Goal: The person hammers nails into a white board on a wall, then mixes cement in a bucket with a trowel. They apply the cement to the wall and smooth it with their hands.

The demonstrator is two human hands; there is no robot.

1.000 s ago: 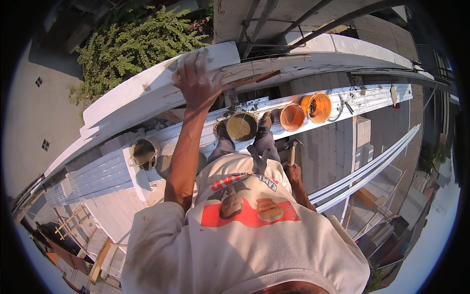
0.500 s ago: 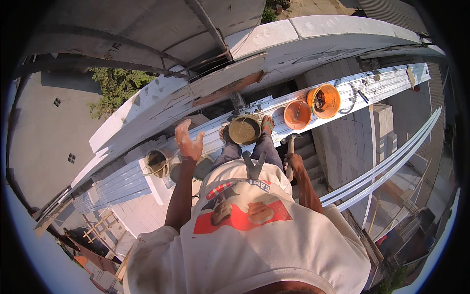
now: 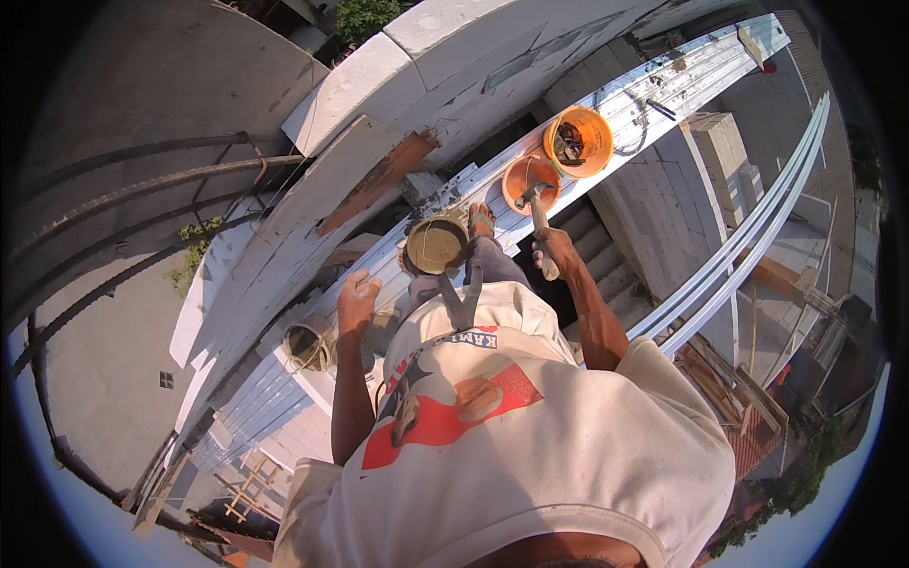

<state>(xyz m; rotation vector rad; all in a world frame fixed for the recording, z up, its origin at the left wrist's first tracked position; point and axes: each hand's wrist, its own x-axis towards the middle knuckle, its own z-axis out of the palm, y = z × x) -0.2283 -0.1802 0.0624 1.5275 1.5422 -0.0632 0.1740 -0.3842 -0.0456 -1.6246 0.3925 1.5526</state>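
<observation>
Right fingers are gripping your hammer, long axis aiming at small orange bucket; left fingers, half-curled, apparently empty, are hanging left of it.

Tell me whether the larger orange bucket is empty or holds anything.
Not empty: dark pieces show inside the larger orange bucket, beside bare inner wall; I cannot tell what they are.

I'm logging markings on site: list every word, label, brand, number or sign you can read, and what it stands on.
Shirt: pale lettering on a blue patch; wording not copied here.
Shirt: red print beside that patch, too folded to read.
Hammer in the right hand, orange bucket: no readable text.
</observation>
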